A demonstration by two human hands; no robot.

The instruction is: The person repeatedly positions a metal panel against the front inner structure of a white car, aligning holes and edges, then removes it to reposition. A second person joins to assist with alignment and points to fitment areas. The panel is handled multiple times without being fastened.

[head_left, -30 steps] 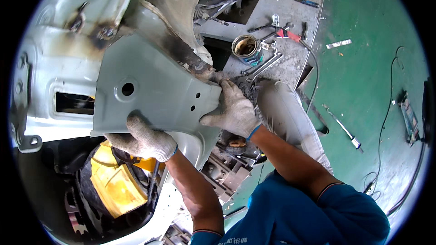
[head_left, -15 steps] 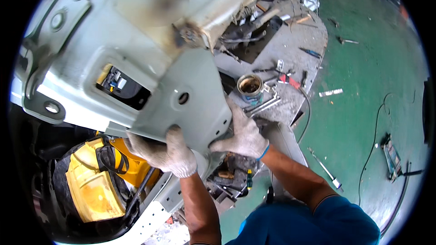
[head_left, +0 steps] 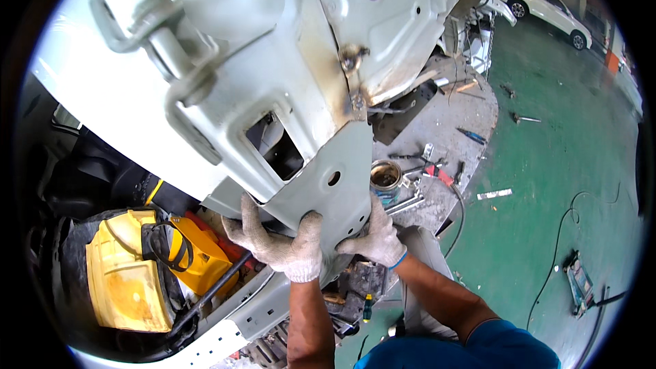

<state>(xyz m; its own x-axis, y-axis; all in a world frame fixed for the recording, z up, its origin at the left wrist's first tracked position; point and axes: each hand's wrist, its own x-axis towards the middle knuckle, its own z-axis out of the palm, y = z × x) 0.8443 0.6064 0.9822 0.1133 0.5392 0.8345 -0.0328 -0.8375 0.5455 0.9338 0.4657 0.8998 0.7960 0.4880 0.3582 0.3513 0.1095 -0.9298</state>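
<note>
Both my hands wear off-white knit work gloves. A pale grey sheet-metal panel (head_left: 311,195) with a round hole and smaller holes along its edge lies against the car body's pale metal (head_left: 232,130). My left hand (head_left: 283,242) grips the panel's lower edge, its thumb on the face and its fingers spread beside a dark gap. At the right edge, my right hand (head_left: 377,238) has its thumb on the lower corner and its fingers along the side, partly hidden. Above the panel, scorched marks (head_left: 352,61) surround the seam where it meets the body.
On the grey platform at right stand an open tin can (head_left: 387,175), a red-handled tool (head_left: 445,176) and loose tools. Yellow parts (head_left: 130,273) lie in the car cavity at left. A jack (head_left: 579,283) and a cable (head_left: 557,239) rest on the green floor.
My view has shifted, bringing more of the body and a white car into sight. Both hands remain at the panel; the left hand's fingers now show more, spread near its lower left edge.
</note>
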